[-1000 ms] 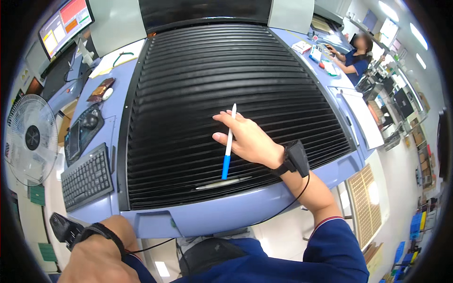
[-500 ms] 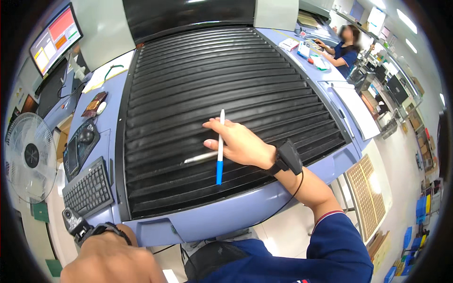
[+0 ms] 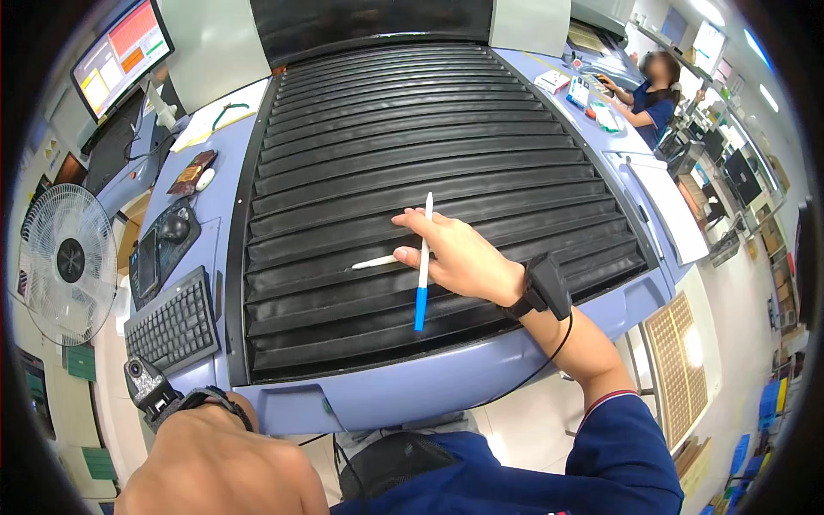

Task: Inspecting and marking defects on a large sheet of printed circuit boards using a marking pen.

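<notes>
My right hand [image 3: 468, 253] is over the black ribbed cover [image 3: 343, 184], its fingers closed around a slim white pen [image 3: 426, 249] with a blue lower end. A second white pen-like stick [image 3: 376, 263] points left from beside the thumb; the hand hides its other end, and it seems held too. At the lower left, my left arm comes close to the camera, with a strapped device on the wrist. Only a little of my left hand [image 3: 244, 407] shows past the strap, by the machine's front edge. Its fingers are hidden.
On the left side ledge are a black keyboard [image 3: 176, 322], a trackball [image 3: 174, 227] and a brown packet [image 3: 193, 172]. A fan [image 3: 70, 257] and a monitor [image 3: 123, 56] stand farther left. A co-worker [image 3: 657, 99] sits at the far right. A perforated panel [image 3: 678, 369] is at the right.
The whole view has shifted, so the scene appears farther right. The white stick beside my thumb was blurred and slanted lower; now it is sharp and closer to level. The blue-ended pen stays in my right hand.
</notes>
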{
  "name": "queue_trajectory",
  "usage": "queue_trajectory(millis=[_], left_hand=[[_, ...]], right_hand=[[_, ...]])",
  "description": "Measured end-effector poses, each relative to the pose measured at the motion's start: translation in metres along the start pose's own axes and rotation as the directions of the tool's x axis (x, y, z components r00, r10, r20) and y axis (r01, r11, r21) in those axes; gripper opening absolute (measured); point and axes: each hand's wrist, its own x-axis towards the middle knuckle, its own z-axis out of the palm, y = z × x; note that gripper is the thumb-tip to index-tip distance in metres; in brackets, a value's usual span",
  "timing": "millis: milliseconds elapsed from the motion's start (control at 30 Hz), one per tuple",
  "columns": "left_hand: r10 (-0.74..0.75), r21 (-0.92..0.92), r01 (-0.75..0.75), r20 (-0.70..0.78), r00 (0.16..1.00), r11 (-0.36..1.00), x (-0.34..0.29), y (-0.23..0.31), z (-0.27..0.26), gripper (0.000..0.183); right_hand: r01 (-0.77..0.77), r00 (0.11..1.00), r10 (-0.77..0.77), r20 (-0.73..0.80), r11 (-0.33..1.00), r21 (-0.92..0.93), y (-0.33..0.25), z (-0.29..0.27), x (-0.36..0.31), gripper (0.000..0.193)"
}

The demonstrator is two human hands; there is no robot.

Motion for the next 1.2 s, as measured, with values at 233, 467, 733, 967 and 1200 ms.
queue_trajectory(millis=[233,467,733,967,1200], left_hand=[[-0.123,0.022,0.122,0.108,0.986,0.992,-0.050,0.009,-0.016,0.025],[-0.058,0.463,0.027,0.053,0.997,0.886,-0.028,0.009,-0.011,0.021],[0.113,0.754,-0.104,0.040,0.993,0.648,-0.010,0.000,-0.009,0.030],[0.111,0.583,-0.130,0.068,0.991,0.802,-0.011,0.005,-0.010,0.035],[0.079,0.302,-0.069,-0.020,0.997,0.951,-0.031,-0.016,-0.002,0.049]], right_hand=[[0.055,0.998,-0.055,-0.030,0.998,0.007,-0.001,0.000,-0.001,0.046],[0.010,1.000,-0.010,-0.004,1.000,0.002,-0.003,-0.002,-0.002,0.046],[0.066,0.997,-0.067,-0.043,0.998,-0.013,0.002,0.003,0.001,0.046],[0.025,1.000,-0.025,0.007,0.999,0.026,-0.011,-0.003,0.002,0.046],[0.050,0.999,-0.050,-0.021,0.999,0.001,-0.004,-0.003,0.001,0.046]])
